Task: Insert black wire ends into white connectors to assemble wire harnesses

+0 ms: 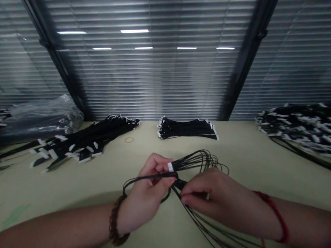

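Writing: any print on the white connector [170, 167] too small to read
Left hand [143, 203]: grip closed, thumb and fingers pinching the black wire bundle [190, 164] right by the connector
Right hand [222, 198]: grip nearly closed, thumb and index on the same bundle, just right of the left fingertips; fingertip contact partly hidden
Bundle position: between both grips, above the near middle of the table [245, 155]; looped wires fan right behind the right hand, loose strands run toward the near edge, one loop crosses the left thumb
Bundle material: thin, smooth, round black wires, bent into loops; connector pale, blocky
Wrists: brown beaded bracelet [114, 220] left, red cord bracelet [280, 220] right
Far edge, middle: neat stack of black cables [184, 128], white ends
Far left corner: clear crinkled plastic bag [64, 110], black cable pile [103, 131] with white connectors beside it
Far right corner: tangled cable heap [307, 129], white ends
Near far edge, left of middle: thin tan rubber band [129, 137]
Behind far edge: slatted blinds [168, 86]
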`<move>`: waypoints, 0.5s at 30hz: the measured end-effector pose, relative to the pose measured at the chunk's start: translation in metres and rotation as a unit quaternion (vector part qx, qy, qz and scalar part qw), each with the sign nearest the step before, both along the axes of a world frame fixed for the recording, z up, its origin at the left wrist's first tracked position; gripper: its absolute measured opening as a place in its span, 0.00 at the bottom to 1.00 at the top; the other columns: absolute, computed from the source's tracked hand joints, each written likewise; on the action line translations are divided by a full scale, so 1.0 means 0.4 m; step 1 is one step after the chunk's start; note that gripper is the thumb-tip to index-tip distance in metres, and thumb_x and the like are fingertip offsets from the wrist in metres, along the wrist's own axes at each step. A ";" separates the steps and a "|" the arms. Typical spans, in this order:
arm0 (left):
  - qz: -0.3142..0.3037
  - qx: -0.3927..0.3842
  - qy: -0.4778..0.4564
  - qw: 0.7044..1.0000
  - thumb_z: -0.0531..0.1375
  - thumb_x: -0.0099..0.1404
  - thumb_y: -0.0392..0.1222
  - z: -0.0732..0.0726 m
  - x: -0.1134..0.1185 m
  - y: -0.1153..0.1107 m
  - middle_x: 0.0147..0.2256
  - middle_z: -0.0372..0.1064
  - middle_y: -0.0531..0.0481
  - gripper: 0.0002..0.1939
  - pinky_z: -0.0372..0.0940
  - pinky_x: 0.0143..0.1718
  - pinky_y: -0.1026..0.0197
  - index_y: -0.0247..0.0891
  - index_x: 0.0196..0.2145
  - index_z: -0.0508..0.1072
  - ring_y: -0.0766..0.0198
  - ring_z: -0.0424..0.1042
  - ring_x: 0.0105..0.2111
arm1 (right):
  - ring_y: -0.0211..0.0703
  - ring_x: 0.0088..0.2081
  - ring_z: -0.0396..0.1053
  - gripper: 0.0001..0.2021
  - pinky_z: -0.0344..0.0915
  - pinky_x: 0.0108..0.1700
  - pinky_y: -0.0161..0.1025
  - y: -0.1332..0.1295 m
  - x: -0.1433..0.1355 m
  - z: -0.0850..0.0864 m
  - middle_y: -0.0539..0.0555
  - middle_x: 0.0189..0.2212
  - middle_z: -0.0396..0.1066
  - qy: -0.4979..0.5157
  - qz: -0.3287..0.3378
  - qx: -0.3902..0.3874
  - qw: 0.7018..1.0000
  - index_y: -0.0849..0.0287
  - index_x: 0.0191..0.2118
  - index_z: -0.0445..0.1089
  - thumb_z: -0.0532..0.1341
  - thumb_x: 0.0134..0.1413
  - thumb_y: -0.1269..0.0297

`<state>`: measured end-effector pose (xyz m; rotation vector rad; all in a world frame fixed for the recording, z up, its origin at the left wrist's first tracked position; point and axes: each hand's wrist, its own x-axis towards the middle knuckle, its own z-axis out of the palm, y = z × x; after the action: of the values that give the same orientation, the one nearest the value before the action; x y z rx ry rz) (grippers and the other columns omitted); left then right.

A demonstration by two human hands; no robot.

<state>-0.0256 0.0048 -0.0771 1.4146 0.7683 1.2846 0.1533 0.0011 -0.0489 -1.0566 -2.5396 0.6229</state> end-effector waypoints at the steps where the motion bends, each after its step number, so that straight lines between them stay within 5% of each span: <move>1: 0.000 -0.002 0.002 1.000 0.61 0.58 0.36 -0.001 0.000 0.000 0.27 0.62 0.57 0.07 0.58 0.27 0.74 0.37 0.33 0.64 0.74 0.60 0.27 | 0.25 0.20 0.50 0.12 0.46 0.25 0.28 -0.001 -0.001 -0.002 0.43 0.15 0.54 0.016 -0.002 -0.003 1.000 0.63 0.20 0.61 0.55 0.54 0.69; 15: 0.009 -0.019 0.021 1.000 0.60 0.59 0.37 -0.002 0.001 0.003 0.27 0.61 0.56 0.08 0.57 0.27 0.73 0.37 0.33 0.63 0.73 0.59 0.27 | 0.26 0.20 0.53 0.12 0.47 0.24 0.28 -0.011 0.000 0.005 0.44 0.16 0.57 0.037 -0.038 -0.015 0.998 0.62 0.22 0.62 0.52 0.56 0.69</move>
<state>-0.0251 0.0059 -0.0781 1.4113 0.8316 1.2514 0.1533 -0.0032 -0.0469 -1.1123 -2.4220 0.6705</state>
